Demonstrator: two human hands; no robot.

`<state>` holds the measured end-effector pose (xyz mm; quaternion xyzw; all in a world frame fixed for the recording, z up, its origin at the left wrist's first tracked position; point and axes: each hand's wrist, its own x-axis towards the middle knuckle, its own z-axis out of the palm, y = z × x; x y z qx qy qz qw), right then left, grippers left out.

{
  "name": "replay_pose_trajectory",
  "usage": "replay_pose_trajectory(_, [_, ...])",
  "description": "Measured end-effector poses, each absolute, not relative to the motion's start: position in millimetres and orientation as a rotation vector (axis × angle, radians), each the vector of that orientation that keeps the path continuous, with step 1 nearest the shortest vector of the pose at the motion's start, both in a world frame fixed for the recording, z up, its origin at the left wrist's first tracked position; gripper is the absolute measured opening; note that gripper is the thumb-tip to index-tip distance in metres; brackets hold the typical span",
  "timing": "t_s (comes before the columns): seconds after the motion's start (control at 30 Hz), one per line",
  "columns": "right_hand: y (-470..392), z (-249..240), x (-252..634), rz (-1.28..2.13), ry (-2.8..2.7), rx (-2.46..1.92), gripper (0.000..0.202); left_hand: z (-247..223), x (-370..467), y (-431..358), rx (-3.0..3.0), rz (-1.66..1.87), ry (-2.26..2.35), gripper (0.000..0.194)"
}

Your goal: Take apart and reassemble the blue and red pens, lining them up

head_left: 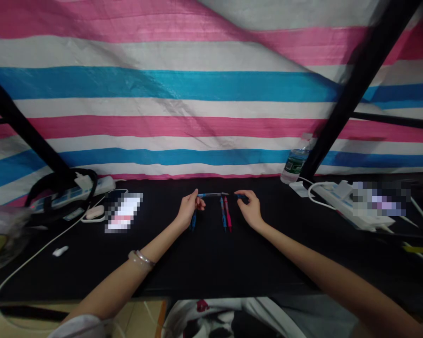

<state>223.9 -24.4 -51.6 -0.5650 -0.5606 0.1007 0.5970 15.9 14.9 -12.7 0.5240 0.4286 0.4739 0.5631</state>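
A slim clear-and-blue pen (210, 195) lies level just above the table (211, 263), between the two hands, near the middle of the far half. The left hand (191, 208) pinches one end of it between thumb and fingers; the other end points toward the right hand (248, 208), whose thumb and forefinger are drawn narrow on a small dark-blue piece (239, 196). Below the gap between the hands, a blue pen (223, 217) and a red pen (228, 217) lie side by side, roughly upright in view. A further blue pen (193, 221) lies partly hidden beneath the left hand.

Farther out on the right, a clear bottle (292, 170) with a green label stands near the striped sheet (211, 84); how full it is cannot be told. Beyond it lies a white power strip (364, 213) with cables.

On the left, a pale pink rounded case (95, 212) is closed, its contents hidden, beside a phone (124, 213) with a lit screen. A white earbud (60, 251) lies outside it, nearer the person. At the far left edge, a clear plastic bag (12, 224) bulges around contents too unclear to name.
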Motion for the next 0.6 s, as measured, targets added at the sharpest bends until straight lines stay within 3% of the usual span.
replay_pose_trajectory(0.6, [-23.1,-53.5,224.3,0.249,-1.33,-1.327,0.026,-15.2,15.6,17.1,1.244,1.104,0.96,0.041])
